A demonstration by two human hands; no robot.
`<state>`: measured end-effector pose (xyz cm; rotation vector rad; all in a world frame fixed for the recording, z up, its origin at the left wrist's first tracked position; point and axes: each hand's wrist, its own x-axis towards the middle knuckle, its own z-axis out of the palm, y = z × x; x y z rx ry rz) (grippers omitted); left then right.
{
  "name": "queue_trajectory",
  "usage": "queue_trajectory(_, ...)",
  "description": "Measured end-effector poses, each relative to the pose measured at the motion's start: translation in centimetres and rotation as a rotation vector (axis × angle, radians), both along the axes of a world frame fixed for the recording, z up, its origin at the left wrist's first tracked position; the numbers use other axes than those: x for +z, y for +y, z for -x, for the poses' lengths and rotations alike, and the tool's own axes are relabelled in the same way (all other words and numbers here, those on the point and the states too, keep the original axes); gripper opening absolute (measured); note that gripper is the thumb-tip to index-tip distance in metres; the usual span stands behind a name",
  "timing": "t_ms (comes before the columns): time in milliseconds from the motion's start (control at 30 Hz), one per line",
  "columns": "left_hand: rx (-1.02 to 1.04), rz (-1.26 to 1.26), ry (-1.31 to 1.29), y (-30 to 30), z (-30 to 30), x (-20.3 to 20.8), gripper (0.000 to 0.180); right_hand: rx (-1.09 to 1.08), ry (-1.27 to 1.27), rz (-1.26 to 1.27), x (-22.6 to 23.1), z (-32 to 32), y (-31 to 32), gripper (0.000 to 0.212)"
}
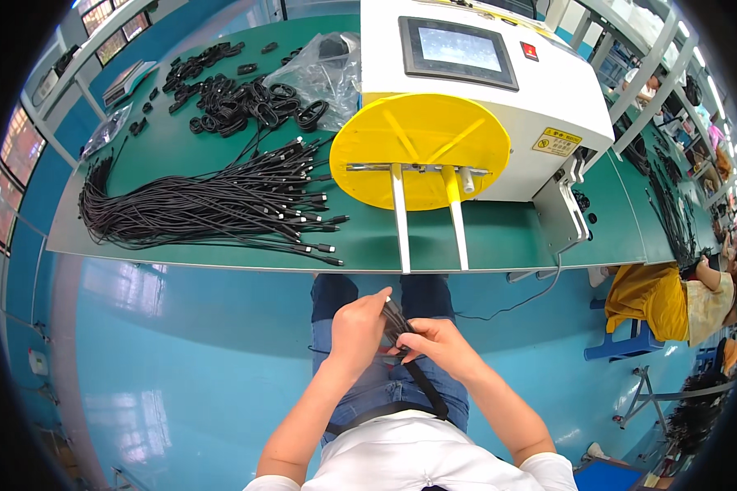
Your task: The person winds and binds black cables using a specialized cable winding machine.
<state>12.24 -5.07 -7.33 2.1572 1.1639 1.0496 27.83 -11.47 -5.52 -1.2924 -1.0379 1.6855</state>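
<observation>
Over my lap, in front of the table edge, a small bundle of coiled black cable (395,322) is held between my two hands. My left hand (359,334) is closed on its left side, the thumb up near a pale connector end. From the right, my right hand (438,345) pinches the lower part of the coil with thumb and fingers. A thin loose length of cable shows beside my left wrist. The fingers' far sides are hidden.
On the green table (270,260) lie a long bundle of straight black cables (188,209), a pile of coiled cables (229,102) and a clear plastic bag (327,69). A white machine (569,102) carries a yellow disc (368,139) with two rods jutting towards me. A co-worker sits at right.
</observation>
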Motion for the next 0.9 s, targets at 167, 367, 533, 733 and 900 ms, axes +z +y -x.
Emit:
queue_trajectory(167, -0.087, -0.035, 0.115, 0.4, 0.8, 0.1, 0.033, -0.078, 0.115, 0.059, -0.8, -0.4, 0.0, 0.024)
queue_trajectory(367, -0.367, 0.184, 0.242, 2.3, 2.1, 1.8, 0.033, -0.080, 0.234, 0.079, -1.6, -0.8, 0.1, 0.030)
queue_trajectory(533, -0.460, 0.839, -0.815, 0.6, 1.5, 0.7, 0.033, -0.083, 0.608, 0.148, -1.7, -0.2, 1.1, 0.036)
queue_trajectory(733, -0.093, 1.102, -1.359, -0.8, -0.8, 0.2, 0.045, -0.060, 0.462, 0.160, -2.5, 0.7, 0.8, 0.033)
queue_trajectory(900, -0.043, 1.169, -1.393, -0.7, 1.0, -0.8, 0.046, -0.136, 0.013, 0.072, -5.8, -1.6, -1.1, 0.031)
